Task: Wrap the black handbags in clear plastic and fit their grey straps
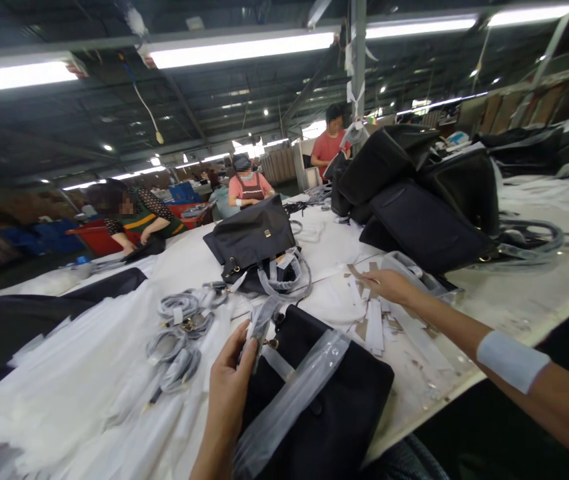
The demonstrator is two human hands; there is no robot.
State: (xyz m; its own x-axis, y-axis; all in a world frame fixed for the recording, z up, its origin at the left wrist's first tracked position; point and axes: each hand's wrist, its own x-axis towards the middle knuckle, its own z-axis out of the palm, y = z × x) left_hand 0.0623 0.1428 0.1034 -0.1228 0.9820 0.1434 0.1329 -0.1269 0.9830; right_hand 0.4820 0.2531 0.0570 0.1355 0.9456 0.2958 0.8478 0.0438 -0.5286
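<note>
In the head view a black handbag lies at the table's front edge, a strip of clear plastic across it. My left hand is closed around its plastic-wrapped handle, at the bag's upper left. My right hand reaches out to the right, over a scatter of white and brown paper strips. Its fingertips are pinched at the end of a brown strip. Beyond the handle sits another black handbag with gold hardware and wrapped handles.
Coiled, wrapped straps lie left of my left hand, beside a heap of white sheeting. Black bags are piled at right, behind a clear plastic tray. Several co-workers are across the table.
</note>
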